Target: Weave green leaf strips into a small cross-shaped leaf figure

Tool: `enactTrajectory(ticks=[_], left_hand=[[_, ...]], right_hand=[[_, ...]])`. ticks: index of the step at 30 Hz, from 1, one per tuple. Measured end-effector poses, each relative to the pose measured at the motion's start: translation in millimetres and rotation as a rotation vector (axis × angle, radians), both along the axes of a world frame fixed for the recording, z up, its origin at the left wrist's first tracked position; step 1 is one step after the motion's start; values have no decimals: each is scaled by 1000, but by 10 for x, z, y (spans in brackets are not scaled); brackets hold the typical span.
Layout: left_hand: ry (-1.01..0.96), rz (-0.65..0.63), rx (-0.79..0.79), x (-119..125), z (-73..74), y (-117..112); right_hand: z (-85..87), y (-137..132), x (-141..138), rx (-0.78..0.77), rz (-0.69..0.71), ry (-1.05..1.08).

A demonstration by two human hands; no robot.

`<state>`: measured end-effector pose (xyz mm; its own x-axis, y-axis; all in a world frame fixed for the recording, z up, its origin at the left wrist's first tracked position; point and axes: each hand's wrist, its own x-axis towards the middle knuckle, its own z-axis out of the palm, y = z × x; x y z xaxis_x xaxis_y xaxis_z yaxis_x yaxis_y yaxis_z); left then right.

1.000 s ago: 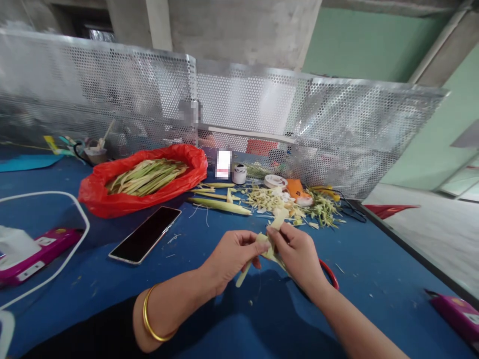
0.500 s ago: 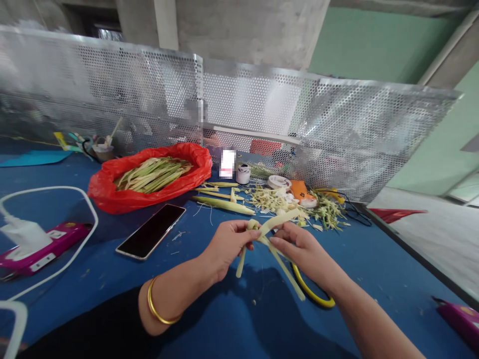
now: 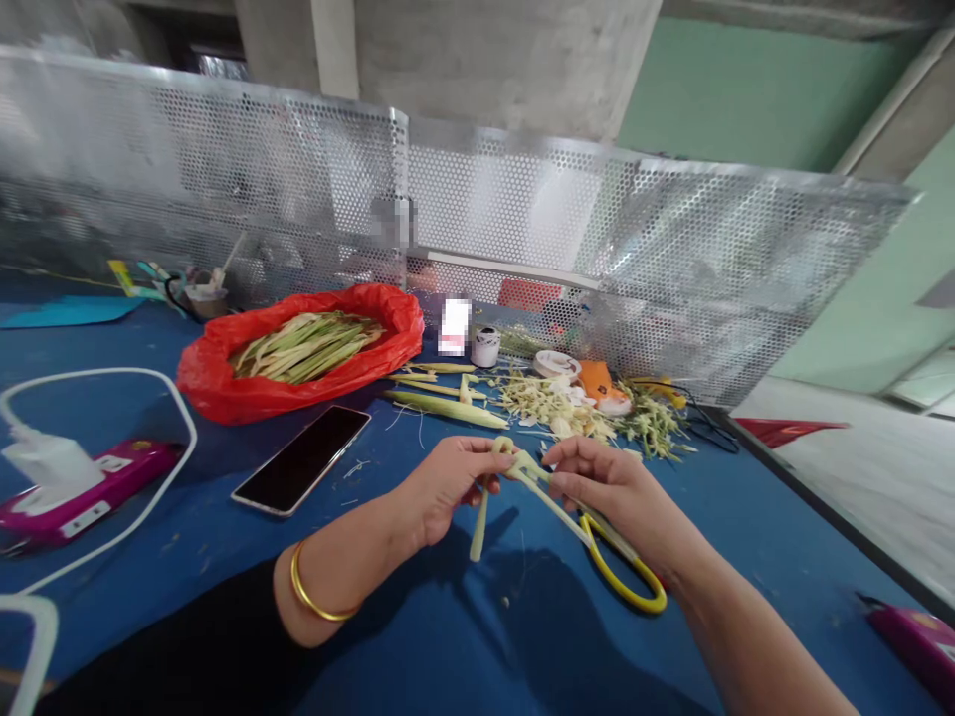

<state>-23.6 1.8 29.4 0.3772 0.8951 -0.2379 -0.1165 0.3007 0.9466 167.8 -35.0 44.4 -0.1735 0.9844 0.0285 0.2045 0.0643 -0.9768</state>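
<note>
My left hand (image 3: pixel 461 482) pinches a pale green leaf strip (image 3: pixel 501 447) between thumb and fingers, where it curls into a small loop. One short tail of the strip hangs down below that hand. My right hand (image 3: pixel 601 482) closes thumb and finger on the strip just right of the loop. Two lengths slant from there down to the right, partly behind the right hand. On the blue table beneath lies a yellow loop handle (image 3: pixel 623 589), whose other end is hidden by the right hand.
A red plastic bag (image 3: pixel 201 383) of leaf strips sits at the back left, with a phone (image 3: pixel 302 462) before it. Cut scraps (image 3: pixel 529 398), a tape roll (image 3: pixel 556 364) and a small jar (image 3: pixel 485 346) lie behind my hands. A purple power strip (image 3: pixel 141 467) stands left; perforated metal panels close the back.
The strip's upper right end, which pointed up and right, has been folded over and down to the right. My right hand moved slightly with it; my left hand keeps its pinch.
</note>
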Motion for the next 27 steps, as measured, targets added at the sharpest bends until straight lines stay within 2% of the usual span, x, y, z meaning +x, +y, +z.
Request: enactTrajectory(ticks=[4, 6, 8, 10, 15, 19, 23, 27], left_hand=[[19, -38, -1, -3, 0, -3], [46, -35, 35, 0, -1, -13], [77, -19, 88, 5, -2, -22], [102, 3, 128, 12, -2, -27], [122, 42, 143, 52, 27, -51], [143, 71, 135, 85, 66, -87], [155, 85, 157, 98, 80, -107], [150, 99, 171, 100, 82, -123]], right_hand=[[9, -20, 66, -75, 57, 103], [-6, -31, 86, -150, 89, 192], [-23, -34, 85, -161, 112, 249], [-42, -28, 69, -70, 103, 227], [-110, -1, 13, 250, -40, 144], [-130, -14, -35, 329, -56, 249], [-74, -50, -55, 321, -46, 31], [-33, -61, -50, 316, 49, -173]])
